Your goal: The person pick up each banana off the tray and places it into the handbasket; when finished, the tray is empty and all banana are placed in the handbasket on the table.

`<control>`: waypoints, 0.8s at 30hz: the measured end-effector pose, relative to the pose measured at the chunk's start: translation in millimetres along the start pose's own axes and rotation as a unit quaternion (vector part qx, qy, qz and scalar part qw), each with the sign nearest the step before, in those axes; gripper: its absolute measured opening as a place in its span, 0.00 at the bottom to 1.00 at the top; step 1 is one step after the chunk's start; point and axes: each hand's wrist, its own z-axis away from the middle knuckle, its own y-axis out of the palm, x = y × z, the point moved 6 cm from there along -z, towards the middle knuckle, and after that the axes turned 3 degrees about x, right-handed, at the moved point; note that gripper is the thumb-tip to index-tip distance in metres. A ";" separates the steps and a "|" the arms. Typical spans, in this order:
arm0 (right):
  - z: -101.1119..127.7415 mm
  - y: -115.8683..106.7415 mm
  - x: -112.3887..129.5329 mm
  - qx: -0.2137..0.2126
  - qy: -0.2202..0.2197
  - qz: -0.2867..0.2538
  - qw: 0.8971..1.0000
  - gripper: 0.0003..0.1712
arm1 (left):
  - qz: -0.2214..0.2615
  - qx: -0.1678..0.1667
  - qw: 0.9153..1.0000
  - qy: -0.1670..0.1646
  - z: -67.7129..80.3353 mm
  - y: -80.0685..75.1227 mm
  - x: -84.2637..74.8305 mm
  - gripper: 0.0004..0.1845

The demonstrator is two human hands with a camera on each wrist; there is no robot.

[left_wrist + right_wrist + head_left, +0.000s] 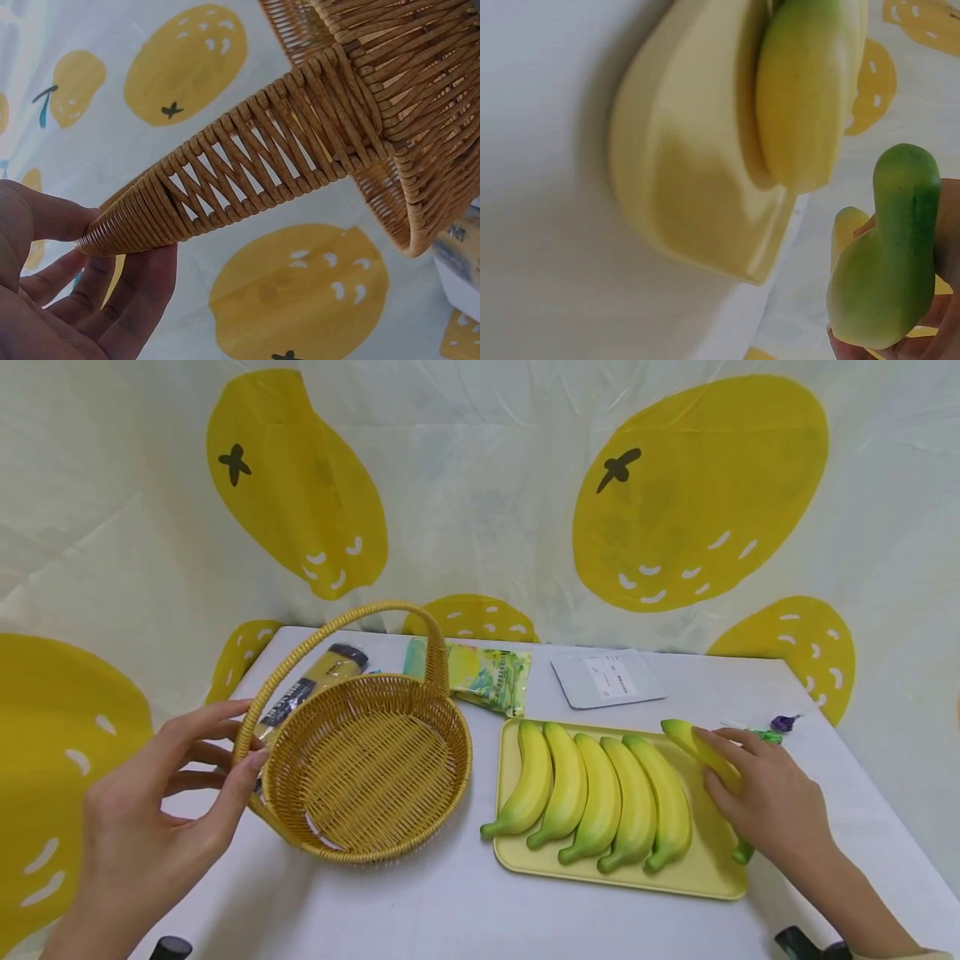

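My left hand (161, 802) grips the handle of a wicker basket (375, 785), thumb on one side and fingers on the other; the basket's inside is bare. In the left wrist view the woven handle (247, 157) slants up from the fingers to the basket body. My right hand (776, 802) holds a banana (885, 262) over the right end of a pale yellow tray (705, 881). Its green stem end points toward the right wrist camera. Several more bananas (592, 797) lie side by side on the tray, stems toward me.
Behind the basket lie a dark-ended gold packet (330, 668) and a green-yellow packet (487, 677). A silver pouch with a white label (611, 678) lies behind the tray. Small purple (783, 723) and green wrapped pieces sit near the right table edge. A fruit-print cloth hangs behind.
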 end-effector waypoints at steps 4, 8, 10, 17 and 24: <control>-6.3 -7.9 8.7 -0.005 -0.010 0.002 1.000 0.32 | -0.001 0.000 1.000 0.000 -0.5 -0.2 -0.4 0.30; -13.2 -15.0 21.5 -0.016 -0.029 0.003 0.999 0.32 | -0.001 -0.001 1.000 0.000 -0.6 -0.4 -0.6 0.30; -17.1 -18.2 28.7 -0.023 -0.040 0.003 0.999 0.32 | -0.003 -0.001 1.000 -0.002 -0.6 -0.5 -0.7 0.30; -31.3 -27.3 52.5 -0.049 -0.088 -0.006 0.995 0.32 | -0.008 0.001 1.000 -0.008 -0.1 -0.8 -1.5 0.32; -42.5 -33.4 74.6 -0.055 -0.130 -0.018 0.990 0.33 | -0.011 0.002 1.000 -0.005 -1.5 -0.5 -1.5 0.32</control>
